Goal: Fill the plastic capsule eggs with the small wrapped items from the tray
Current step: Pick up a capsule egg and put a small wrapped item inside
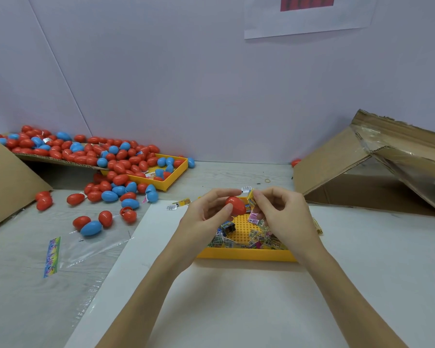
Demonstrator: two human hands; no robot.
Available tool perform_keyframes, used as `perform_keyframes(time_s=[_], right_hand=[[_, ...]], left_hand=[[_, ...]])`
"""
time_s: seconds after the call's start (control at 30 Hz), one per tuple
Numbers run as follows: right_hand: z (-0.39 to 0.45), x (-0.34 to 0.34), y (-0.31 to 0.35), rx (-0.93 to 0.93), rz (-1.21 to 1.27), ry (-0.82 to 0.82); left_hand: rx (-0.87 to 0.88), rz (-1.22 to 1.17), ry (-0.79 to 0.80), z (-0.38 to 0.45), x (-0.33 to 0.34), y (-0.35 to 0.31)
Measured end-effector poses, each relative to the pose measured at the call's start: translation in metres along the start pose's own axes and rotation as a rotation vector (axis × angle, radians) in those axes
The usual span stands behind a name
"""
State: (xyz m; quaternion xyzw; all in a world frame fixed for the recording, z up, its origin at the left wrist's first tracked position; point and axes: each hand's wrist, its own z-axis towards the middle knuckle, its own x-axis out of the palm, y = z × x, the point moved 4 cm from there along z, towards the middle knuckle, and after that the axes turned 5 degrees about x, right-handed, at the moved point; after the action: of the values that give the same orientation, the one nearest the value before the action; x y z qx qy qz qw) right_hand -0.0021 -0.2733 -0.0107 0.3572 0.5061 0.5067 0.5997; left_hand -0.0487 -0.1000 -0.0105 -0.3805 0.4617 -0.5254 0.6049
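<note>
My left hand holds a red capsule egg between thumb and fingers, just above the yellow tray. My right hand pinches small wrapped items, yellow and pink, right beside the egg. The tray holds several more small wrapped items on its perforated floor. My hands hide part of the tray's far side.
A heap of red and blue eggs covers the left back, spilling over a second yellow tray and cardboard. Loose eggs and a clear plastic bag lie at left. An open cardboard box stands at right. White paper lies under my arms.
</note>
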Motion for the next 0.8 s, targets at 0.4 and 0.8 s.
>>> perform_keyframes(time_s=[0.4, 0.8], right_hand=[[-0.003, 0.002, 0.003, 0.002, 0.029, 0.023], [-0.004, 0.001, 0.011, -0.109, -0.036, 0.065]], left_hand=[[-0.042, -0.065, 0.027, 0.001, 0.0, 0.002], [-0.053, -0.095, -0.013, 0.002, -0.002, 0.003]])
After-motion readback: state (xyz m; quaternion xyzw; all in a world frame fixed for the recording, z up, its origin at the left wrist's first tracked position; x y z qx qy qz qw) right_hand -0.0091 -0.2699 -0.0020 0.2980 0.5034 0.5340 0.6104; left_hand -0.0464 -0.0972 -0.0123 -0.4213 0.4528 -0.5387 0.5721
